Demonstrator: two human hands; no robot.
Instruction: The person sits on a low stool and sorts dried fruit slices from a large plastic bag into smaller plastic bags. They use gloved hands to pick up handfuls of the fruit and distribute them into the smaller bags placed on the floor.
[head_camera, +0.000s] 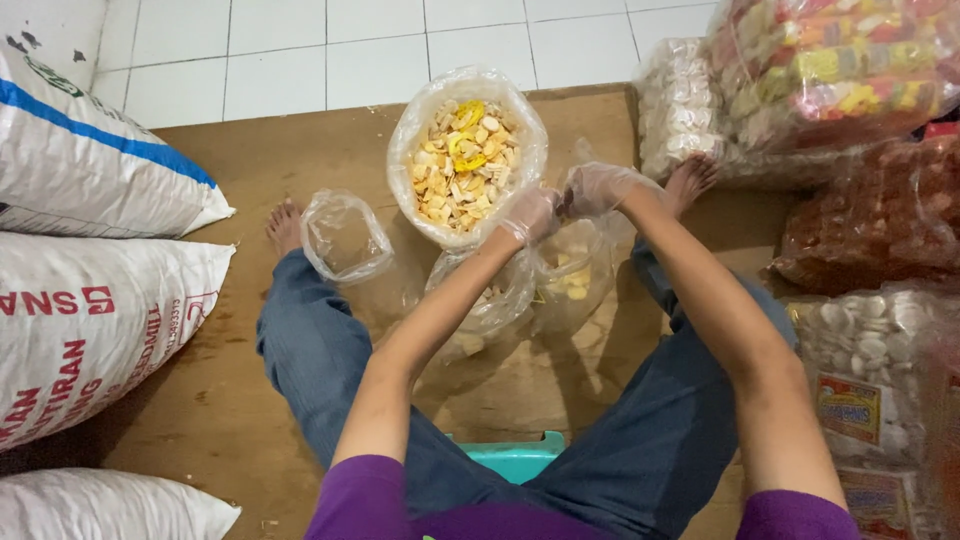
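I sit on a teal stool on a brown wooden floor. Both hands wear thin clear gloves. My left hand and my right hand meet above a small clear plastic bag with a few pale crackers in it, and both pinch its top. Just beyond them stands a large open clear bag full of pale crackers with a yellow scoop on top. Another small filled bag lies under my left forearm. An empty clear bag rests by my left knee.
White woven sacks are stacked along the left. Bags of colourful and white snacks and dark red snacks pile up on the right. White floor tiles lie beyond the wooden board.
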